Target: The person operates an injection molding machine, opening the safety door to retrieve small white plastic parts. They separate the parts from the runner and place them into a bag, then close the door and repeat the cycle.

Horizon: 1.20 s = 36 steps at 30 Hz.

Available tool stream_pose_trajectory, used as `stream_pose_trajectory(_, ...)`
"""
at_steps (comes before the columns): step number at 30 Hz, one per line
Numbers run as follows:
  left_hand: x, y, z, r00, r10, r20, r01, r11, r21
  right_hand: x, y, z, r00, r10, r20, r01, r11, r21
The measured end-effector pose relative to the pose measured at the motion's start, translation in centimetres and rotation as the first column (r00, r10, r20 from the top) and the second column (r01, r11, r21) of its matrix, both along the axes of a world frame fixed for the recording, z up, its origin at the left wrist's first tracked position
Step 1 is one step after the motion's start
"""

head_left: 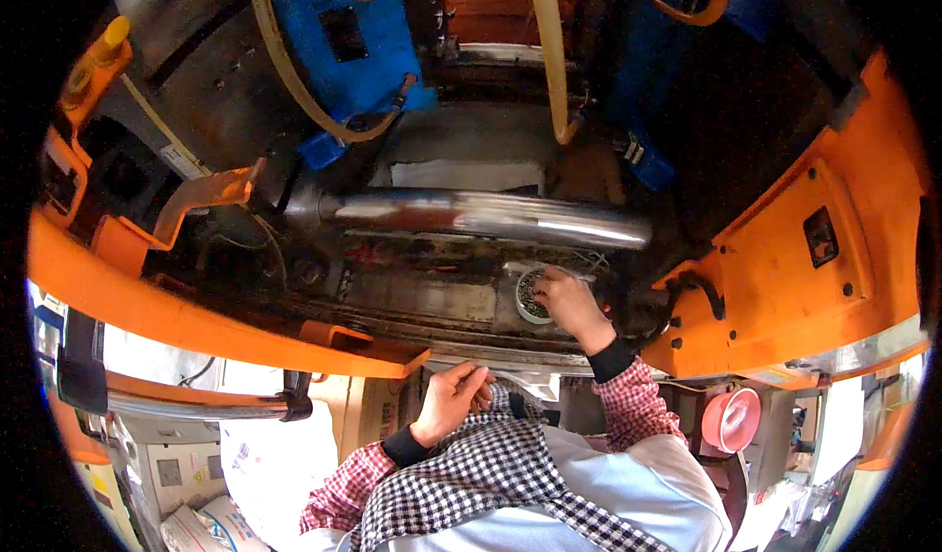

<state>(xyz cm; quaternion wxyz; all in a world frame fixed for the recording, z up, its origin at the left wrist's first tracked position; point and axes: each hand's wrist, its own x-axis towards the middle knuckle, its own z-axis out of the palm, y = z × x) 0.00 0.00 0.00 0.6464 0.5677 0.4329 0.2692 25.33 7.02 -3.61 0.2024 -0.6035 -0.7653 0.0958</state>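
A small pale round bowl [523,309] stands on the machine's dark ledge, filled with tiny dark and shiny metal-looking pieces [535,292]. My right hand [574,307] reaches over its right rim, fingertips drawn together among the pieces; what they pinch, if anything, is too small to tell. Close in front of my checked apron [481,473], my left hand [453,400] is held with its fingers curled in and thumb against them. Whatever lies inside that hand is hidden.
A thick polished metal bar [471,212] crosses the machine just beyond the bowl. Orange guards [196,321] flank the opening, with another orange panel [805,258] on the right. Yellowish hoses [552,52] hang from above. A pink bucket [731,420] sits at the lower right.
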Motion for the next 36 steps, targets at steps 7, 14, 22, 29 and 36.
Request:
stream_pose_trajectory(7, -0.6, -0.2, 0.0, 0.998, 0.058, 0.014, -0.058, 0.997, -0.045, -1.7, 1.3, 3.5, 0.915, 0.01, -0.404, 0.038, 0.993, 0.111)
stream_pose_trajectory(14, -1.1, 0.3, 1.3, 0.991, 0.12, -0.05, -0.119, 0.992, 0.03, -5.6, 7.2, 6.5, 0.31, 0.057, -0.949, -0.159, 0.987, 0.008)
stream_pose_trajectory(22, -1.7, 0.6, 1.7, 0.976, 0.153, -0.158, -0.076, 0.908, 0.412, -7.9, 15.6, 13.3, -0.097, 0.172, -0.98, 0.047, 0.985, 0.168)
stream_pose_trajectory(29, -3.7, -0.2, -0.1, 0.962, 0.084, -0.262, -0.01, 0.963, 0.271, -7.7, 28.4, 20.8, 0.347, 0.281, -0.895, 0.501, 0.751, 0.43)
stream_pose_trajectory(36, -5.8, -2.0, 2.9, 0.911, 0.316, -0.265, -0.245, 0.932, 0.267, -8.2, 38.2, 25.6, 0.612, 0.088, -0.786, 0.645, 0.519, 0.561)
